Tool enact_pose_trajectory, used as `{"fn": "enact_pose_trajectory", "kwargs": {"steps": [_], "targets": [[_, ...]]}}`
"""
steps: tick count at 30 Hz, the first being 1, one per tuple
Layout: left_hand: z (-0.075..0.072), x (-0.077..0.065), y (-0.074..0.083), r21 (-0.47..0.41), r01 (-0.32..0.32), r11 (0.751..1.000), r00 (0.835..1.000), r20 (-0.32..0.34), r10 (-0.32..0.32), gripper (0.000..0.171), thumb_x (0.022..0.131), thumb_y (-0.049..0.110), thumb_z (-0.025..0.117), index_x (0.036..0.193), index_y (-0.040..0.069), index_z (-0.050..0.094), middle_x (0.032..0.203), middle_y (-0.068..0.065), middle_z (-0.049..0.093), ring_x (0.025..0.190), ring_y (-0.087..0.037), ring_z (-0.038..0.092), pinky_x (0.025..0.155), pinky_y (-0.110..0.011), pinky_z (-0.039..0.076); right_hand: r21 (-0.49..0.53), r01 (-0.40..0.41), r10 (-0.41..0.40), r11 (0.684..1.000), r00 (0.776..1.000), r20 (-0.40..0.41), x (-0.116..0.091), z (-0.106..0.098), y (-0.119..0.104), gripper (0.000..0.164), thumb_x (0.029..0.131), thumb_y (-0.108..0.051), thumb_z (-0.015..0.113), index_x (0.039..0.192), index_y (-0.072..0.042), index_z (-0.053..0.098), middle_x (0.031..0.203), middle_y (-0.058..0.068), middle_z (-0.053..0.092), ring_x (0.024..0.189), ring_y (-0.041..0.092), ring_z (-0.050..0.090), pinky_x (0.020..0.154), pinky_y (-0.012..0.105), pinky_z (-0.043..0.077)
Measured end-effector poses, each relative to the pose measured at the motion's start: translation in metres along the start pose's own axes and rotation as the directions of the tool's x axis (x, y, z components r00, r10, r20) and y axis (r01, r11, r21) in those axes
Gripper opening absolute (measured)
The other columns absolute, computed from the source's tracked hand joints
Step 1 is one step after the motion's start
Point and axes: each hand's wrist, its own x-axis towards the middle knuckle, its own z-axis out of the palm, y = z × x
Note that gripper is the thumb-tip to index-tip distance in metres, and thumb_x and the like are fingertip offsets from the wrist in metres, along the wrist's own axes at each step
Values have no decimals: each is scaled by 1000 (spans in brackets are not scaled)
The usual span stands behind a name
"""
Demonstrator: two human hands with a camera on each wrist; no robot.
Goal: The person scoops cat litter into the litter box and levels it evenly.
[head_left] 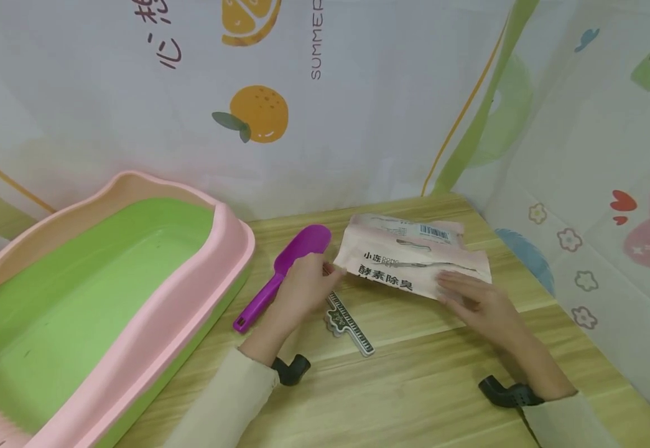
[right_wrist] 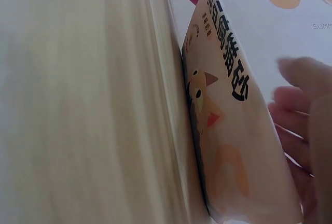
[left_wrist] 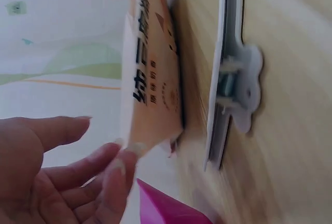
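Pinches the pink packet point(head_left: 414, 256) by its left corner with the left grip point(head_left: 305, 283); rests the right grip point(head_left: 484, 305), spread, on its right side, above the bench point(head_left: 414, 382).

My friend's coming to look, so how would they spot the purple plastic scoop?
Find the large, pink-rimmed green plastic tub. Just right of it, on the wooden table, lies the purple plastic scoop, partly hidden by the left hand. Strong purple sets it apart from the pale pink printed packaging.

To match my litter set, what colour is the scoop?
The scoop is purple, best seen in head view.
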Motion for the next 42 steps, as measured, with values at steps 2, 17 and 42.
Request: {"fn": "enact_pose_trajectory", "kwargs": {"steps": [2,17,42], "targets": [[0,11,1,11,-20,1000,999,-33,20,24,97,29,66,102,7,75,84,-5,72,66,-15,60,62,-30,51,40,-24,26,999,998,-60,0,-1,1,41,71,6,83,110,-2,76,115,18,75,121,2,64,108,6,37],[8,56,-7,-113,27,993,998,-47,-33,37,96,23,67,125,-1,66,118,-15,72,111,-28,69,98,-41,55,23,-302,286,953,872,-398,1,-8,11,26,80,7,77,105,3,76,107,26,74,103,12,71,95,-1,38],[17,68,2,-123,32,992,998,-57,-39,44,92,14,69,134,0,62,119,-15,70,111,-28,67,96,-39,56,145,-781,787,608,617,20,-6,-35,19,55,96,-37,68,136,-1,60,110,5,66,82,-12,56,65,12,53]]}}
